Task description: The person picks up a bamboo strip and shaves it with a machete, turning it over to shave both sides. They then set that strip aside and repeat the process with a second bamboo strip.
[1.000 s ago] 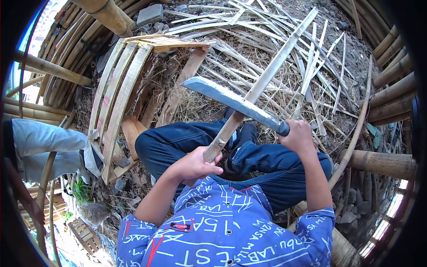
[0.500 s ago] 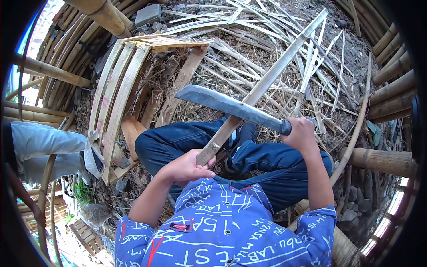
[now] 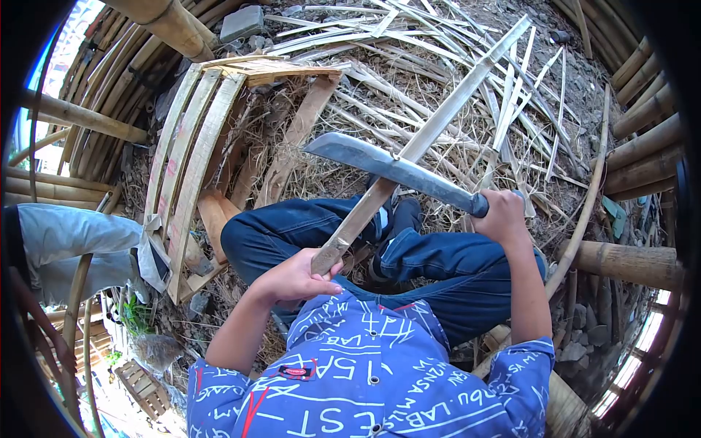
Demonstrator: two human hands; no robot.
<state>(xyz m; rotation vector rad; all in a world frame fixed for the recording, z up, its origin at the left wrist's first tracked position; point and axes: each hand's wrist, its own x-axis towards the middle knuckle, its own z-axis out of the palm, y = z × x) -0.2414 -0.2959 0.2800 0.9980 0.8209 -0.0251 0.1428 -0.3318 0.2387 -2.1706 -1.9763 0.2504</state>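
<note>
My left hand (image 3: pixel 298 279) is closed around the near end of a long split bamboo strip (image 3: pixel 438 133), which slants up and away to the right. In my right hand (image 3: pixel 502 215) is the dark handle of a machete (image 3: pixel 391 168). Its broad grey blade points left and crosses the strip near the middle, seemingly against it. Both hands are above my lap, in front of my crossed legs in blue jeans (image 3: pixel 460 274).
Many thin bamboo strips (image 3: pixel 409 44) litter the straw-covered ground ahead. A slatted wooden crate (image 3: pixel 193 139) stands at the left, beside another person's trouser leg (image 3: pixel 77 233). Thick bamboo poles (image 3: pixel 628 264) edge the right side, and a grey block (image 3: pixel 242 23) lies at the back.
The machete and my right hand have shifted slightly right and toward the strip's far side. My left hand has moved a little to the left with the bamboo strip.
</note>
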